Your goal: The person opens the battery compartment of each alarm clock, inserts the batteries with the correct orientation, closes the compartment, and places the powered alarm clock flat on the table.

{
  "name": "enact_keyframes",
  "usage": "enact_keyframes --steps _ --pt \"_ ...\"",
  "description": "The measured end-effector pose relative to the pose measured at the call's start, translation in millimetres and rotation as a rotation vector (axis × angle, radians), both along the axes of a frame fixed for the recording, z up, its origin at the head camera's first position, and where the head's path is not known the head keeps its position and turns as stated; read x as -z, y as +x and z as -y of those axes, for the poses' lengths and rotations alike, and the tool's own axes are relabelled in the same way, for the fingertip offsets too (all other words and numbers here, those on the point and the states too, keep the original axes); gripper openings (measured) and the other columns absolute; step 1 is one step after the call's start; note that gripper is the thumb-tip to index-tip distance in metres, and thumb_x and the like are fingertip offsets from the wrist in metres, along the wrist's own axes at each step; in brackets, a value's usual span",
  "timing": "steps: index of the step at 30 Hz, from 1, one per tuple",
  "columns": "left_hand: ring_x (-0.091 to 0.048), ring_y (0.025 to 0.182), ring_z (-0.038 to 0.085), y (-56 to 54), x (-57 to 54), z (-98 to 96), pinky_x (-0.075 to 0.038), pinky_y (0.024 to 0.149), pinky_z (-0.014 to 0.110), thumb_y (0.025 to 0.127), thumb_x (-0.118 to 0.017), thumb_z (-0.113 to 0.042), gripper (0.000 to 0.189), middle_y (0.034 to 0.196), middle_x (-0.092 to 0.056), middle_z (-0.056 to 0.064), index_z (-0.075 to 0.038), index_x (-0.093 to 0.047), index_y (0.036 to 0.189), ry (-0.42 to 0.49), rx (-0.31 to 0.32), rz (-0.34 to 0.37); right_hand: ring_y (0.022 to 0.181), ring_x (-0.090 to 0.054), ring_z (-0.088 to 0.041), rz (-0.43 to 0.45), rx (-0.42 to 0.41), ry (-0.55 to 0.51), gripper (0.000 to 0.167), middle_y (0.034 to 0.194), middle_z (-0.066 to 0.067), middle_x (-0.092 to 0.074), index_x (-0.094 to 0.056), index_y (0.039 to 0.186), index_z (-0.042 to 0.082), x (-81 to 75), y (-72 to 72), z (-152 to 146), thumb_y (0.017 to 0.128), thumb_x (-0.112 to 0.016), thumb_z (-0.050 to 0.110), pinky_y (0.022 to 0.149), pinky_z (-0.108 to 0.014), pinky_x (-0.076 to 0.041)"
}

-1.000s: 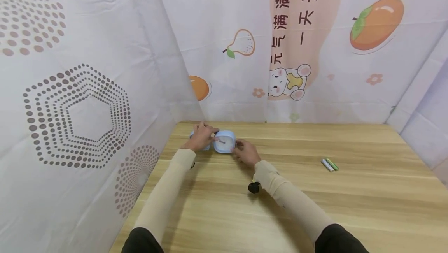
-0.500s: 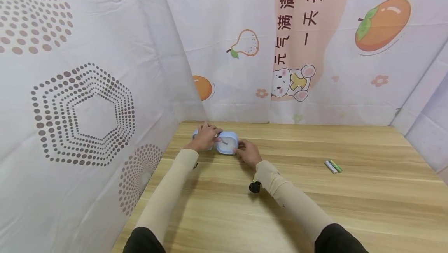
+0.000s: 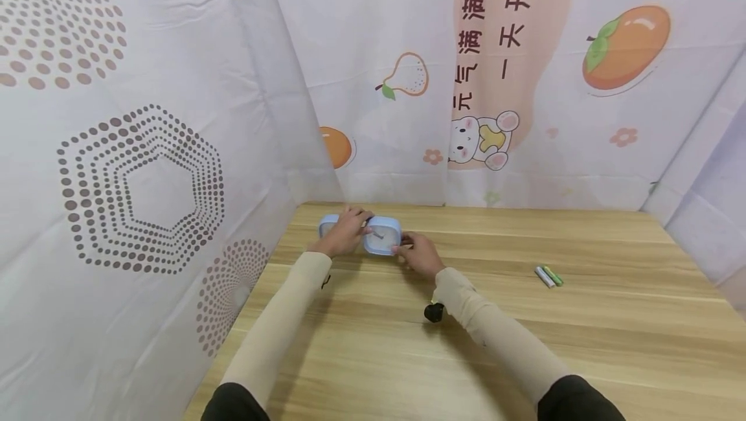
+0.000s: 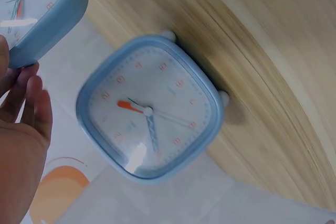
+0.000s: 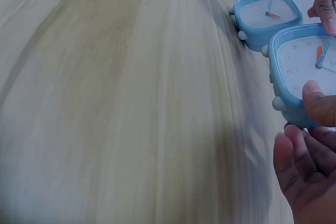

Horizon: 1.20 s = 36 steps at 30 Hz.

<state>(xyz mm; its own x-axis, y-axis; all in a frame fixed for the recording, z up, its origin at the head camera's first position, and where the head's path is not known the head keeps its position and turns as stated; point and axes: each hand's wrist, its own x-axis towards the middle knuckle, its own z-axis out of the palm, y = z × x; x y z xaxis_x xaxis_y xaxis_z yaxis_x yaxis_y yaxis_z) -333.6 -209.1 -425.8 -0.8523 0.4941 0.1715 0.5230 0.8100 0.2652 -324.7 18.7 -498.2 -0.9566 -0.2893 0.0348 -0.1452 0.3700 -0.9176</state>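
Observation:
Two light-blue alarm clocks with rounded square cases are near the back left of the table. One alarm clock (image 3: pixel 381 236) is between my two hands, its white dial facing me. My left hand (image 3: pixel 348 232) grips its left edge with thumb and fingertips. On its right edge, my right hand (image 3: pixel 421 255) pinches the case; the right wrist view has the thumb (image 5: pixel 321 106) over the dial's rim and the other fingers below. The second alarm clock (image 4: pixel 149 109) stands on the table, partly hidden behind my left hand in the head view.
Two batteries (image 3: pixel 549 276), one silvery and one green, lie side by side on the wooden table (image 3: pixel 373 350) to the right. Patterned white cloth (image 3: pixel 373 175) hangs behind and at the left. A black round object (image 3: pixel 434 312) shows by my right cuff.
Both hands and the held alarm clock have shifted slightly right. More of the standing clock shows beside my left hand. The batteries stay put; the head view has shifted a little.

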Motion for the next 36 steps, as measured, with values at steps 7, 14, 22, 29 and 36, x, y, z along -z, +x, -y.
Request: enact_keyframes --steps 7,14,22,29,36 --pt "-0.057 0.117 0.028 8.4 2.5 -12.0 -0.049 0.101 0.042 0.108 -0.054 -0.018 0.044 0.13 -0.056 0.018 0.005 -0.052 0.145 0.108 0.037 0.089 0.084 -0.07 -0.024 -0.06 -0.038 0.042 0.046 0.121 -0.015 -0.069 -0.061 0.136 -0.003 -5.7 12.0 -23.4 0.098 -0.073 0.02 0.065 -0.034 -0.058" --pt "-0.059 0.112 0.025 17.8 13.5 -27.3 -0.052 0.096 0.04 0.107 -0.057 -0.019 0.044 0.126 -0.057 0.016 0.004 -0.054 0.144 0.142 0.071 0.068 0.089 -0.069 -0.021 -0.104 -0.033 0.066 0.043 0.119 -0.013 -0.071 -0.065 0.132 -0.002 -2.0 23.5 -45.1 0.096 -0.076 0.018 0.076 -0.033 -0.058" --pt "-0.061 0.11 0.023 28.4 17.8 -34.3 -0.053 0.092 0.038 0.105 -0.061 -0.015 0.039 0.121 -0.057 0.012 0.002 -0.057 0.139 0.254 0.124 0.053 0.084 -0.069 -0.028 -0.114 -0.08 0.034 0.045 0.12 -0.011 -0.071 -0.066 0.133 0.003 -3.1 32.4 -64.1 0.095 -0.077 0.025 0.069 -0.036 -0.058" --pt "-0.061 0.111 0.022 39.1 20.6 -44.4 -0.053 0.091 0.035 0.105 -0.061 -0.019 0.039 0.12 -0.058 0.01 0.001 -0.058 0.139 0.296 0.183 0.04 0.091 -0.063 -0.02 -0.119 -0.049 0.052 0.047 0.119 -0.004 -0.072 -0.069 0.13 0.009 -5.5 51.6 -84.2 0.093 -0.079 0.036 0.078 -0.035 -0.053" --pt "-0.06 0.111 0.019 57.2 21.6 -58.4 -0.053 0.091 0.033 0.106 -0.06 -0.02 0.039 0.118 -0.057 0.006 -0.002 -0.058 0.141 0.314 0.223 0.095 0.088 -0.062 -0.02 -0.092 -0.049 0.077 0.05 0.119 -0.001 -0.07 -0.068 0.132 0.013 -6.4 75.1 -104.8 0.092 -0.078 0.041 0.073 -0.033 -0.051"
